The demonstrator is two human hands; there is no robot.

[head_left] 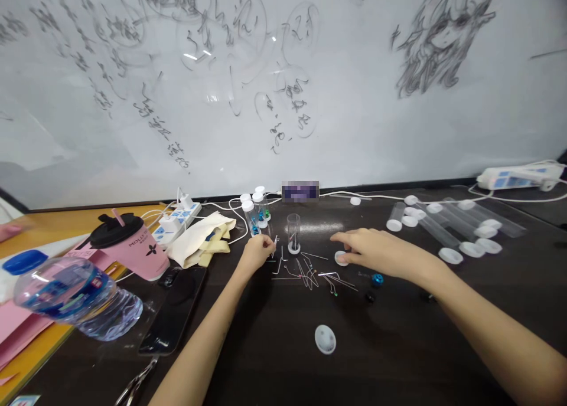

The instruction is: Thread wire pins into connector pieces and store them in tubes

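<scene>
My left hand (258,254) is closed in a pinch, with thin metal wires (275,245) at its fingertips. Just to its right, a clear plastic tube (293,232) stands upright on a white cap, with thin pieces inside. My right hand (376,251) has its fingers stretched out and apart. Its thumb is over or touching a white cap (340,258); I cannot tell which. Bent metal wires (306,274), some with small coloured tips, lie scattered between my hands. A blue ball-like piece (377,280) and a black one (370,297) rest below my right hand.
Capped tubes with blue and green contents (251,217) stand behind my left hand. Clear tubes (436,226) and white caps lie at right. A white dish (325,339) is in front. At left are a phone (175,311), pliers (136,382), water bottle (82,297) and pink cup (137,246).
</scene>
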